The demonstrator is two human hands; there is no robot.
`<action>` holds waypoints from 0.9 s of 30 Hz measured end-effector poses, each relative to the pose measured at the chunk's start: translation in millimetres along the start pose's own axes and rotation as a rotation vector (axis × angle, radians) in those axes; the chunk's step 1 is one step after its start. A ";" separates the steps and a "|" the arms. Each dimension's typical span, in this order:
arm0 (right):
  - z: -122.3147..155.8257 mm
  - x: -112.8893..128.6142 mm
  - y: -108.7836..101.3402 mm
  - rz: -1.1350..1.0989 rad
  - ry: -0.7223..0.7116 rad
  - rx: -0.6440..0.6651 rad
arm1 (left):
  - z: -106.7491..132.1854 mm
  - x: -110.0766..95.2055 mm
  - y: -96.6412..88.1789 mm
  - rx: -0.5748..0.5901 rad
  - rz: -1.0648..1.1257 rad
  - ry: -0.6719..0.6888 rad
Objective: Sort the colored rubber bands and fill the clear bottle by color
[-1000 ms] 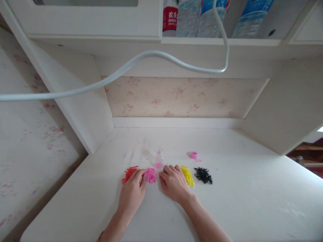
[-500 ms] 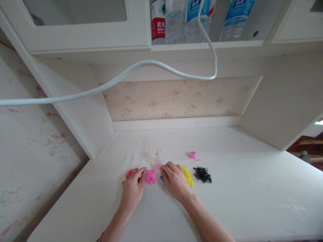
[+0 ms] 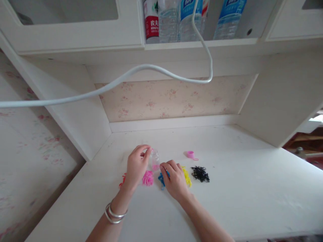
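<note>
On the white desk (image 3: 227, 188) lie small heaps of tiny bands: red (image 3: 122, 180), pink (image 3: 147, 178), blue (image 3: 161, 179), yellow (image 3: 187, 176) and black (image 3: 200, 173). A small clear bottle (image 3: 154, 160) with pink bands at its bottom stands behind them. My left hand (image 3: 136, 164) is raised over the red and pink heaps, its fingertips pinched at the bottle's mouth. My right hand (image 3: 174, 179) rests between the blue and yellow heaps, fingers curled onto the blue bands. Silver bangles ring my left wrist.
A pink bottle cap (image 3: 191, 155) lies behind the yellow and black heaps. A white cable (image 3: 141, 69) loops across in front of the upper shelf, where several water bottles (image 3: 186, 18) stand. Side panels of the desk hutch close in left and right.
My left hand has lifted off the red and pink heaps and moved up to the bottle's mouth. My right hand drew back slightly, uncovering blue bands. The camera shifted.
</note>
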State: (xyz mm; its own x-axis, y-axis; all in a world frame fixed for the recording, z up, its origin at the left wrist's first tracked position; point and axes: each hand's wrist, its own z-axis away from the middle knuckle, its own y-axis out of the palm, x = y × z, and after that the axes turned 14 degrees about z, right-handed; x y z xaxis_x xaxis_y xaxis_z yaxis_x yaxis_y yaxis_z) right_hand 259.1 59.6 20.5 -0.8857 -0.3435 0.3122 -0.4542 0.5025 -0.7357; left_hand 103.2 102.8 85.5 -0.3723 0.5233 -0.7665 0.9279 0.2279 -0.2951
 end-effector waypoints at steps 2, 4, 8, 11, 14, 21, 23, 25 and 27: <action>-0.1 -0.5 -0.1 -0.008 -0.001 -0.005 | -2.8 4.9 4.4 0.004 0.006 0.040; -0.4 -1.0 -0.3 -0.013 -0.002 -0.012 | -3.6 8.2 7.5 0.011 0.005 0.051; -0.7 -1.6 -0.6 -0.013 -0.008 -0.021 | -3.9 9.8 9.8 0.027 -0.021 0.046; -0.7 -1.5 -0.8 -0.013 -0.011 -0.027 | -5.6 10.9 10.0 0.039 -0.035 0.034; -0.8 -1.2 -1.0 -0.018 -0.010 -0.029 | -7.3 13.1 9.6 0.070 -0.033 0.032; 0.0 -4.0 -0.3 -0.055 0.019 -0.034 | 5.4 13.8 -6.2 0.057 -0.028 -0.009; -1.4 -4.4 0.7 -0.099 0.054 -0.050 | 17.6 16.3 -15.2 0.085 -0.059 -0.047; -5.3 -3.2 1.6 -0.186 0.129 -0.077 | 33.0 20.7 -23.8 0.164 -0.105 -0.095; -12.1 0.1 1.6 -0.293 0.214 -0.107 | 50.0 25.6 -30.5 0.250 -0.169 -0.143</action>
State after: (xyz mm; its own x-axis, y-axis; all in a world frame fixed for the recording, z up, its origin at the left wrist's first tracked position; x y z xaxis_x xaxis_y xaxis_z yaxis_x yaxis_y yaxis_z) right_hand 257.2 70.0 26.6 -0.7115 -0.3171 0.6271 -0.6887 0.4915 -0.5330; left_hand 66.4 68.1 46.4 -0.5315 0.3710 -0.7615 0.8358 0.0836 -0.5426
